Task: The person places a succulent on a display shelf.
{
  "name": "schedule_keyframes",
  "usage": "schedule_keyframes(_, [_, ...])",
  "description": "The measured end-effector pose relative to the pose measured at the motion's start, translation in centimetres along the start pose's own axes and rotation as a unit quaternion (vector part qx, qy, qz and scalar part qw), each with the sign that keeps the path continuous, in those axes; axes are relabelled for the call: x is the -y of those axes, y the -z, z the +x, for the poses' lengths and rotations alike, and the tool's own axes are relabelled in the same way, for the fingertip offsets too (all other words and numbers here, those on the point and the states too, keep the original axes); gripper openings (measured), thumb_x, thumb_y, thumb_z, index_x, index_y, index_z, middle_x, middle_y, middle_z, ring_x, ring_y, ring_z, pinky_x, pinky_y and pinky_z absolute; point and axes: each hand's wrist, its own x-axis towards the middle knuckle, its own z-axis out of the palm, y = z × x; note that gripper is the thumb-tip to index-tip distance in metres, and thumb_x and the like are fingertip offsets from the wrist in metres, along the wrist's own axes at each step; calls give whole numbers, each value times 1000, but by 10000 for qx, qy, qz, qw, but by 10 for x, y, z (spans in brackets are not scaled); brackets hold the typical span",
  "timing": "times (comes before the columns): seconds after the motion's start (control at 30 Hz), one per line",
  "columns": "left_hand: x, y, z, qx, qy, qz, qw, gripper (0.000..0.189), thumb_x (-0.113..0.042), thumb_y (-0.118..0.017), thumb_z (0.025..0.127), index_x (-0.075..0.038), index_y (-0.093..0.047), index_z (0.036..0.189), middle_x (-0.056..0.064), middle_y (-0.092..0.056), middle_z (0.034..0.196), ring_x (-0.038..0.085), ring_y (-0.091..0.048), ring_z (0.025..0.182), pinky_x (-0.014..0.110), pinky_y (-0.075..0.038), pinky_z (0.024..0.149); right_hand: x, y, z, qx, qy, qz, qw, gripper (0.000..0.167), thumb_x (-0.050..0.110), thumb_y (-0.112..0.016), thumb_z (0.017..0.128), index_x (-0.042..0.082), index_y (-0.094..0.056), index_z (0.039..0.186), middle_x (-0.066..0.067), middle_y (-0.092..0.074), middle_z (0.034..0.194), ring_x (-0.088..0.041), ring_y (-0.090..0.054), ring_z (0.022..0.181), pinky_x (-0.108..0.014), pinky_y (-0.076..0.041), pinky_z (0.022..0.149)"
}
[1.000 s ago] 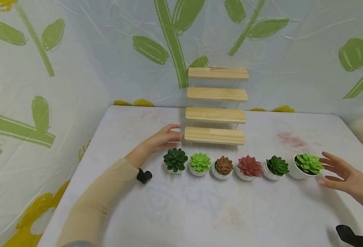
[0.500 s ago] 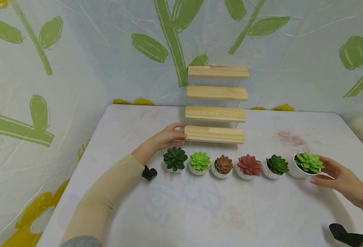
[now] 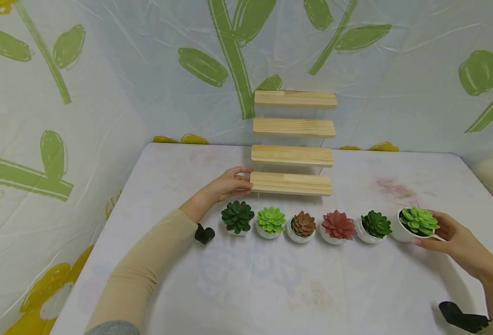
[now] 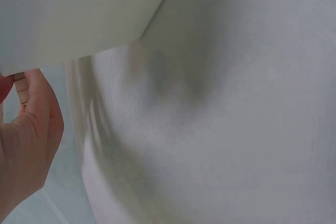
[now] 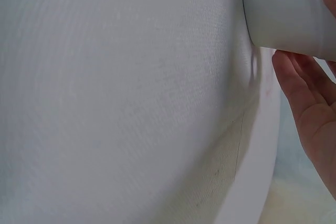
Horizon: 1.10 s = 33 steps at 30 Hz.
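A wooden tiered display stand (image 3: 292, 156) with several pale shelves stands at the back of the table. My left hand (image 3: 229, 185) pinches the left end of its lowest shelf; in the left wrist view, the fingers (image 4: 42, 103) show at a strip of wood beyond a large white shape. At the right end of a row of potted succulents, my right hand (image 3: 460, 242) grips a light green succulent in a white pot (image 3: 406, 235). Thumb and fingers lie round the pot's side. In the right wrist view, the white pot (image 5: 289, 14) sits upright against the tabletop.
Left of the held pot, the row runs through a dark green succulent (image 3: 376, 224), a red one (image 3: 339, 225), a brown one (image 3: 303, 224), a bright green one (image 3: 271, 220) and another dark green one (image 3: 238, 217). A flower-printed sheet (image 3: 145, 70) hangs behind the white table (image 3: 271, 293).
My left hand has moved right onto the lowest shelf's end. The right hand has moved left and closed round the light green succulent's pot. The pots have stayed in place.
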Motion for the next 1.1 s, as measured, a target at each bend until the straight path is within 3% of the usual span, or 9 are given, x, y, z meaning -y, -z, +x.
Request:
schedule_keyframes(0.2, [-1, -2, 0, -37, 67, -48, 10000, 55, 6, -58, 88, -8, -41, 138, 19, -50, 124, 19, -57, 90, 33, -49, 89, 0, -1, -1, -85, -16, 68, 9999, 64, -9, -65, 82, 38, -40, 119, 25, -49, 105, 10, -50, 89, -11, -46, 65])
schedule_keyframes(0.43, [0, 1, 1, -49, 95, -30, 9999, 56, 6, -58, 88, -9, -41, 139, 20, -49, 126, 20, -58, 91, 32, -49, 89, 4, -5, 2, -125, -247, -158, 9995, 61, 2, -66, 85, 42, -34, 118, 27, -42, 107, 14, -46, 90, -10, -44, 65])
schedule_keyframes(0.7, [-1, 1, 0, 5, 65, -52, 10000, 56, 6, -58, 88, -8, -40, 140, 21, -49, 126, 21, -58, 93, 35, -48, 91, 9, -3, 6, -227, -28, -9, 9997, 63, -4, -66, 83, 39, -39, 119, 27, -47, 106, 13, -49, 89, -8, -42, 65])
schedule_keyframes(0.97, [0, 2, 3, -97, 97, -52, 9999, 55, 6, -60, 87, -9, -43, 138, 17, -53, 118, 19, -59, 87, 26, -53, 79, 29, 2, 20, -284, -105, -397, 9988, 59, 6, -67, 85, 42, -34, 117, 26, -44, 108, 16, -46, 89, -6, -38, 65])
schedule_keyframes(1.1, [0, 0, 2, -109, 99, -31, 9999, 55, 5, -60, 87, -9, -43, 138, 18, -52, 121, 19, -59, 88, 29, -52, 83, 42, 8, 27, -259, -133, -611, 9977, 58, 10, -67, 86, 42, -33, 120, 25, -43, 109, 15, -44, 91, -8, -35, 64])
